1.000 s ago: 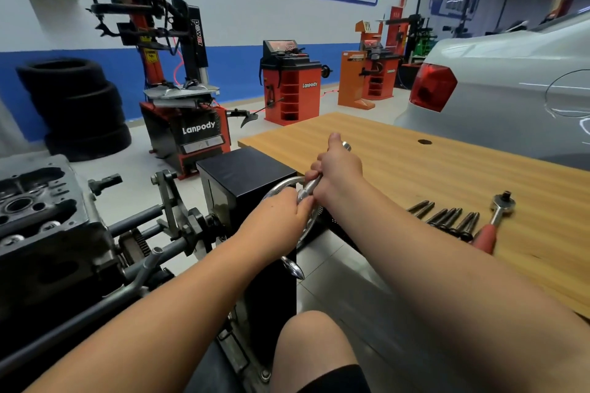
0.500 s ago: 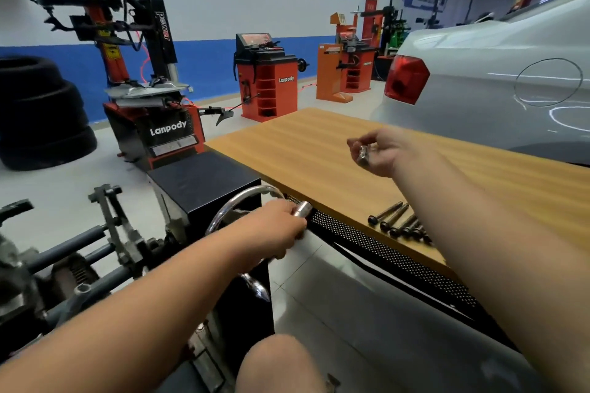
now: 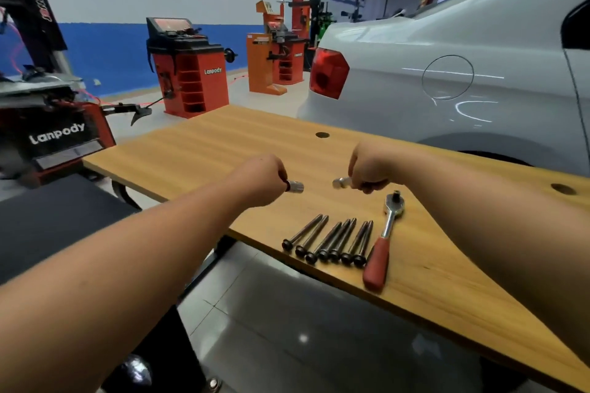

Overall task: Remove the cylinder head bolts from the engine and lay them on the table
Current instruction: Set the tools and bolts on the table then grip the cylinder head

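Note:
Several long dark cylinder head bolts (image 3: pixel 329 239) lie side by side near the front edge of the wooden table (image 3: pixel 204 150). A ratchet with a red handle (image 3: pixel 383 242) lies just right of them. My left hand (image 3: pixel 265 179) hovers over the table and grips a small silver socket (image 3: pixel 295 186). My right hand (image 3: pixel 367 169) is a short way to its right and grips a silver metal tool piece (image 3: pixel 341 182). The two pieces point at each other with a gap between them. The engine is out of view.
A white car (image 3: pixel 463 73) stands close behind the table. Red tyre machines (image 3: pixel 191 70) line the blue and white wall. A black cabinet top (image 3: pixel 48 220) sits at the left, below the table's corner. The table has two round holes (image 3: pixel 322 135).
The view has swung right, away from the engine stand. My left hand let go of the stand's wheel and came over the table with the socket. My right hand moved down beside it.

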A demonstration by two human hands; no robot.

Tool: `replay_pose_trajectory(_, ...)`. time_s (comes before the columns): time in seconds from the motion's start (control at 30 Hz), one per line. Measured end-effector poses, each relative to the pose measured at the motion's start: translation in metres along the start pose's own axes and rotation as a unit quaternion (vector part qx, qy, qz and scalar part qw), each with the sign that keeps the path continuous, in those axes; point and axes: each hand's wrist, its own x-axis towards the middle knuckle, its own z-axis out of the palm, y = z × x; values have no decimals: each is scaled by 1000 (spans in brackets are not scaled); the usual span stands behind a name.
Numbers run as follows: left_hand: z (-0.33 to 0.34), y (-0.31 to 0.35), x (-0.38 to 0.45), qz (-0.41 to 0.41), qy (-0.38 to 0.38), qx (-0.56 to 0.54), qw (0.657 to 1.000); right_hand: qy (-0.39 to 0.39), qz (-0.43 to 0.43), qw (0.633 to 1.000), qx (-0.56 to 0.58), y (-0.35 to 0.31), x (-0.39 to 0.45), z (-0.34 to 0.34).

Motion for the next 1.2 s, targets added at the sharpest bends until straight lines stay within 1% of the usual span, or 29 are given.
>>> replay_pose_trajectory(0.07, 13, 16, 19, 19, -1, 6, 1000, 19, -1, 998, -52, 3, 11, -4)
replay_pose_trajectory(0.13, 24, 27, 34, 31, 12, -3, 999, 26, -1, 997, -72, 6, 21, -7)
replay_pose_trajectory(0.23, 41, 41, 50, 46, 16, -25, 998, 11, -5, 996, -89, 10, 34, -11)
replay_pose_trajectory(0.47, 64, 66, 73, 52, -4, -57, 997, -31, -12, 991, -133, 23, 45, -10)
replay_pose_trajectory(0.7, 82, 77, 79, 53, -37, -64, 996, -33, -32, 990, -133, 30, 46, -6)
replay_pose_trajectory(0.83, 84, 77, 80, 48, -46, -87, 994, -24, -40, 994, -103, 32, 44, -7)
replay_pose_trajectory(1.07, 93, 78, 76, 47, -60, -135, 988, -27, -31, 996, -82, 35, 41, -9)
replay_pose_trajectory(1.13, 95, 78, 74, 41, -60, -133, 988, -31, -33, 995, -93, 35, 34, -10)
replay_pose_trajectory(1.2, 95, 77, 72, 33, -58, -127, 990, -19, -39, 993, -111, 36, 28, -13)
